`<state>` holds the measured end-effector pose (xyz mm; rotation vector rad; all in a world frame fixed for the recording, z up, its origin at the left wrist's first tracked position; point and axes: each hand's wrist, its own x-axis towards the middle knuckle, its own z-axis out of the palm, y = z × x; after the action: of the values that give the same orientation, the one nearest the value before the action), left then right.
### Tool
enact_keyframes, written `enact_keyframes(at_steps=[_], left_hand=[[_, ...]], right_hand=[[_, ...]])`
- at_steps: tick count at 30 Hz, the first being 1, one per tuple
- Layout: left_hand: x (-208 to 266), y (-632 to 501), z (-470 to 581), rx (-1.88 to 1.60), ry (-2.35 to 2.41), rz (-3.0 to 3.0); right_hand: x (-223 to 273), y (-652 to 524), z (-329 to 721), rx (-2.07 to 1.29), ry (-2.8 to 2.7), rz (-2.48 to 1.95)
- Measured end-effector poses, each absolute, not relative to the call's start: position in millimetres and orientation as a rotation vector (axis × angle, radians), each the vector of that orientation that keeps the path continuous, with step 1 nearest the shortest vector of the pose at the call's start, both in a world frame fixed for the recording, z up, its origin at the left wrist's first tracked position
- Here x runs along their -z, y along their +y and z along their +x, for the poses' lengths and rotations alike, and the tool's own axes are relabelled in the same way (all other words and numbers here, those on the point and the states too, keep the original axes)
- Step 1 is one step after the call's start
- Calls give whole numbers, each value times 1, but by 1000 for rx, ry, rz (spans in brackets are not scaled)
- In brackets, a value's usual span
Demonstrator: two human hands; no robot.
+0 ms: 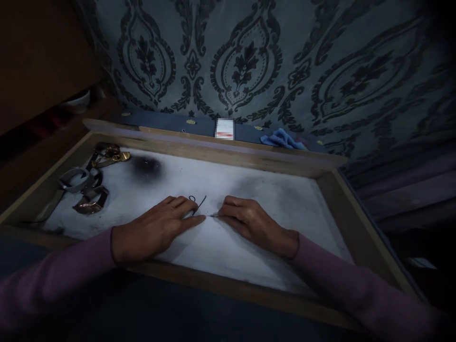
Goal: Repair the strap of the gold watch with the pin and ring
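Head view: left hand [156, 228] lies flat, fingers together, pressing a thin dark wire [198, 205] onto the white board [221, 247]. Right hand [249, 221] pinches a fine needle-like tool [213, 215], tip pointing left. Curled wire lies mid-board, just far of the fingertips.

Shallow wooden tray [331, 183] w/ white, soot-smudged lining is seen; dark scorch mark [147, 165] at its far left. Metal cutter shapes [91, 183] are piled in left part, incl. one brass-coloured [111, 156]. Blue cloth [281, 139] and small white box [224, 129] are set on ledge behind tray. Damask-patterned fabric [245, 61] is hung behind. White bowl [79, 100] is seen far left.
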<state>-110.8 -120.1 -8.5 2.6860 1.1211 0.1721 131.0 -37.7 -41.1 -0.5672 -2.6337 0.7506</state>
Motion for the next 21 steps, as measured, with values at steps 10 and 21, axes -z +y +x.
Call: enact_keyframes(at_steps=[10, 21], left_hand=[[10, -118, -112, -208, 1135, 2646], [14, -117, -113, -325, 1187, 2488]], right_hand=[[40, -40, 129, -790, -2619, -561], [40, -41, 128, -740, -2628, -577]])
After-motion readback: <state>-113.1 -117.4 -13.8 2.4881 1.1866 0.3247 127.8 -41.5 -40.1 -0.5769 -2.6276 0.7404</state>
